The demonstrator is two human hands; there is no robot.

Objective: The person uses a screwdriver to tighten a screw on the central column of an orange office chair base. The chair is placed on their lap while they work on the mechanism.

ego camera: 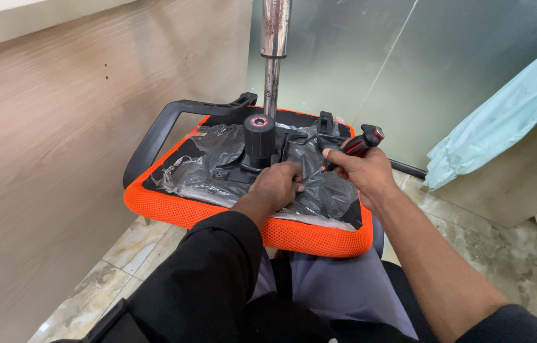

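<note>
Black sleeves and grey-trousered lap sit nearest the lens, w/ an upturned office-chair seat (179, 209) resting on the knees, orange mesh rim facing the camera. R hand (363, 173) is clamped round a screwdriver (352, 148) w/ red-and-black handle; shaft angles down-left, tip meeting the seat underside just beside the L hand (276, 185). L hand lies knuckles-up on the seat underside near its centre, fingers curled down at the screwdriver tip; whether they pinch anything cannot be told. Black plastic wrap (217, 162) covers most of the underside, crinkled, loose at the L edge. Behind both hands, at seat centre, a black cylindrical mechanism hub (259, 134) stands upright w/ a chrome gas-lift column (273, 57) rising out of frame top. Black armrest loop (167, 124) projects from the far-L corner. Wood-grain panel (59, 159) on L side, frosted glass (357, 57) behind, marble-pattern floor tiles (135, 244) below.
</note>
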